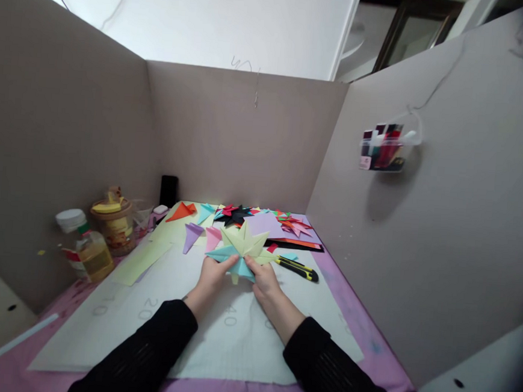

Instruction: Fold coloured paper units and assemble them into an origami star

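A folded paper star (245, 243) in pale yellow and light blue is held up over the white sheet. My left hand (213, 277) pinches its lower left part, thumb on the blue paper. On the lower right, my right hand (265, 281) grips the same star, its thumb near the centre. Fingers behind the paper are hidden. Beyond the star lie a purple folded piece (192, 236), a pink one (213, 239) and an orange one (182, 212). A yellow and black cutter (298, 269) rests to the right of my right hand.
Glue bottle (96, 258) and brown jar (116, 227) stand at the left. Finished stars, including a black one (235, 215), and a lilac sheet (263, 223) lie at the back. Grey panels (243, 140) enclose three sides; a plastic container (383, 151) hangs on the right one.
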A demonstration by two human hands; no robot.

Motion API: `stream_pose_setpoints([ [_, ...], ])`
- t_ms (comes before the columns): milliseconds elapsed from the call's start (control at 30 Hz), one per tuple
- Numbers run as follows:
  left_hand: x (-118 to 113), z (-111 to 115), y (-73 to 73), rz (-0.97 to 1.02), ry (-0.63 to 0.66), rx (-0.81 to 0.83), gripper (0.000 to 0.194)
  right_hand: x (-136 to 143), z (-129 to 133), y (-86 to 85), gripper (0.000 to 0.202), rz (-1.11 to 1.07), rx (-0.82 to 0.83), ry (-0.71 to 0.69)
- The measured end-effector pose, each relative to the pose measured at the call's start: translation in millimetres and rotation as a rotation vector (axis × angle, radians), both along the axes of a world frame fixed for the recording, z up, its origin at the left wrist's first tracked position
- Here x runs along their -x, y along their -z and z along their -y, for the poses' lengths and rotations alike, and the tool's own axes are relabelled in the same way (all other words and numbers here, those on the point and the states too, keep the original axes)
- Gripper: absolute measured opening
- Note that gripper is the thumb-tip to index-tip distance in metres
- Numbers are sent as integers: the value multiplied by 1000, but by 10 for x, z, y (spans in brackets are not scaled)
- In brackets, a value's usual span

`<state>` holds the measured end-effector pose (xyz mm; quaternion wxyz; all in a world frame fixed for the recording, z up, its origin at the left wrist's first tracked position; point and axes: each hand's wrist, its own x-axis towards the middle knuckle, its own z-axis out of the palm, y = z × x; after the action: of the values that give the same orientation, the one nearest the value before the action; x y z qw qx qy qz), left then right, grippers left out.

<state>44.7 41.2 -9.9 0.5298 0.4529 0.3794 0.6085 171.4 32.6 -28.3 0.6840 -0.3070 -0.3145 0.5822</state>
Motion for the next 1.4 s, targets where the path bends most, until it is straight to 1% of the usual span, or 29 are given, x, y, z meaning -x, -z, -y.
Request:
stream_pose_setpoints([
  [167, -7, -12, 10, 77, 60, 14, 45, 2, -10, 34, 48, 10, 14, -4],
  [233, -6, -18, 14, 96, 74, 13, 47, 10, 2, 25, 47, 12, 18, -11],
  [300, 5, -36, 27, 118, 81, 31, 47, 8, 26, -10, 47, 12, 17, -51],
  [367, 29, -73, 48, 157, 83, 82, 45, -14, 56, -66, 48, 21, 2, -118],
  [433, 69, -129, 73, 201, 67, 167, 41, -59, 79, -124, 50, 41, -31, -176],
  [533, 138, -219, 100, 252, 13, 273, 30, -140, 77, -173, 55, 82, -75, -209],
  [600, 166, -252, 103, 279, -1, 308, 24, -167, 52, -168, 64, 107, -96, -179],
  [667, 170, -252, 96, 287, 20, 330, 23, -156, 21, -144, 70, 123, -129, -127],
  [700, 163, -241, 91, 283, 34, 339, 25, -139, 8, -131, 69, 134, -148, -114],
  [767, 142, -211, 81, 270, 56, 348, 28, -94, -5, -111, 59, 170, -171, -113],
  [833, 123, -185, 74, 263, 62, 348, 30, -53, -3, -101, 52, 210, -168, -113],
  [900, 116, -174, 71, 265, 57, 346, 30, -32, 8, -99, 51, 223, -160, -82],
  [967, 124, -179, 71, 267, 52, 344, 30, -33, 17, -98, 62, 205, -148, -22],
  [1067, 150, -200, 79, 258, 37, 353, 29, -68, 18, -91, 87, 170, -102, 84],
  [1100, 161, -207, 84, 252, 31, 361, 29, -86, 14, -87, 90, 169, -93, 114],
  [1133, 172, -214, 89, 244, 25, 370, 29, -106, 7, -82, 89, 179, -94, 135],
  [1167, 184, -221, 94, 234, 24, 380, 29, -129, -1, -77, 83, 201, -102, 148],
  [1233, 212, -233, 99, 210, 30, 388, 30, -182, -24, -69, 58, 275, -118, 146],
  [1300, 248, -243, 90, 182, 44, 376, 32, -245, -51, -65, 30, 353, -115, 117],
  [1333, 269, -247, 78, 167, 52, 360, 32, -279, -65, -65, 22, 384, -104, 94],
  [1400, 314, -246, 39, 123, 74, 314, 33, -351, -90, -67, 15, 433, -74, 29],
])
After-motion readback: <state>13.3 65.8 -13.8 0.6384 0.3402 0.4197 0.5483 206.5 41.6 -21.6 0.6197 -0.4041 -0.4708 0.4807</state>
